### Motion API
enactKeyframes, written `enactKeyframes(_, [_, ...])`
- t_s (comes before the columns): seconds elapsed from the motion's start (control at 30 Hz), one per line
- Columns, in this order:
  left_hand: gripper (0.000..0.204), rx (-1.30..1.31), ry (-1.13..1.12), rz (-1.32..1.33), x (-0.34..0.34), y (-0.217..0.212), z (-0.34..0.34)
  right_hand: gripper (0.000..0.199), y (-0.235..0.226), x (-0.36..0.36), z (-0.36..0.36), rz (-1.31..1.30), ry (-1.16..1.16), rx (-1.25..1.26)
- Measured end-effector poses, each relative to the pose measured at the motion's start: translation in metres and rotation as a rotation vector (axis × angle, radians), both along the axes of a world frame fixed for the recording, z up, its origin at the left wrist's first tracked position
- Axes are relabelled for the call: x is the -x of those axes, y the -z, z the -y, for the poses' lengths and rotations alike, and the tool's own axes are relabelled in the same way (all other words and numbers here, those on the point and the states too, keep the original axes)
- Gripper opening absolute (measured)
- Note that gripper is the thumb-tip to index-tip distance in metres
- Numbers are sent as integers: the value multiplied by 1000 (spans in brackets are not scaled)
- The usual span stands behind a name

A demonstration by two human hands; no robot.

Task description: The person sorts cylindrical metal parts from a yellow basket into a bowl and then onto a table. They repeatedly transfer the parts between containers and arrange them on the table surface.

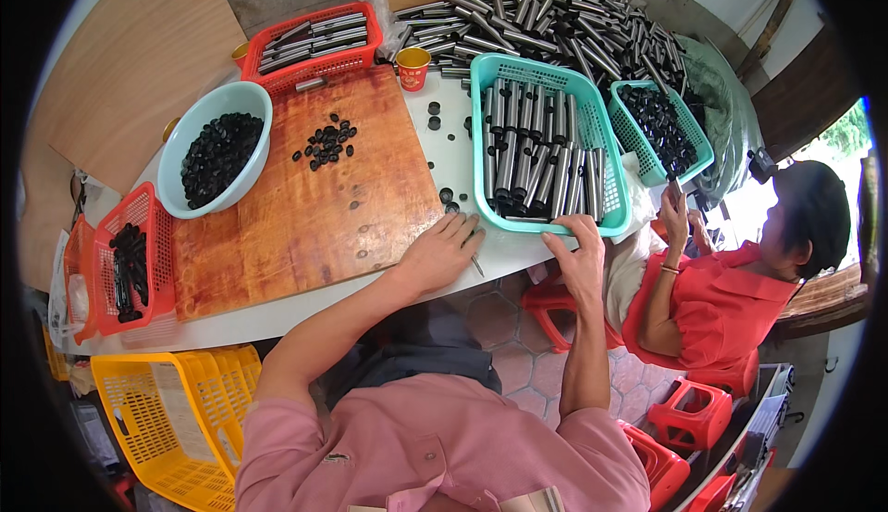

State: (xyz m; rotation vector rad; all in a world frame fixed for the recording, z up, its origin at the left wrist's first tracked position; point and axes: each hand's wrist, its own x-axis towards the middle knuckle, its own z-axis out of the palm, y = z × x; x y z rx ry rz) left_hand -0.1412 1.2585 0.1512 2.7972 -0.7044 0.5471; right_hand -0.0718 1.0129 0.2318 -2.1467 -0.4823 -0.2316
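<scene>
My left hand (439, 251) lies over the right edge of a brown wooden board (277, 244), its fingers stretched out. A thin metal rod (477, 267) sticks out beside its fingertips; whether the hand grips it is hidden. My right hand (581, 255) holds the near rim of a teal plastic basket (548, 226) between thumb and fingers. Inside that basket stand and lean shiny metal tubes (527, 156) with dark ends. Small black plastic caps (328, 142) are scattered on the board, and a few round black pieces (447, 196) sit between board and basket.
A pale blue bowl of black pieces (168, 165), red baskets (365, 45) and a paper cup (413, 73) surround the board. Loose tubes (555, 26) pile up behind. At right, a person in red (712, 299) works beside a smaller teal basket (655, 174). Yellow crates (176, 419) stand below left.
</scene>
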Motion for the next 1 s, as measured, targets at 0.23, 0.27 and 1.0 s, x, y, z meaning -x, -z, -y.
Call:
enactKeyframes(0.23, [32, 83, 10, 5, 2, -6, -1, 27, -5, -16, 34, -62, -142, 48])
enactKeyframes(0.27, [33, 94, 13, -2, 2, -7, -1, 26, -5, -18, 37, -59, -159, 48])
enactKeyframes(1.0, [25, 20, -99, -58, -27, -27, -1, 51, 24, -21, 36, 164, 106, -108])
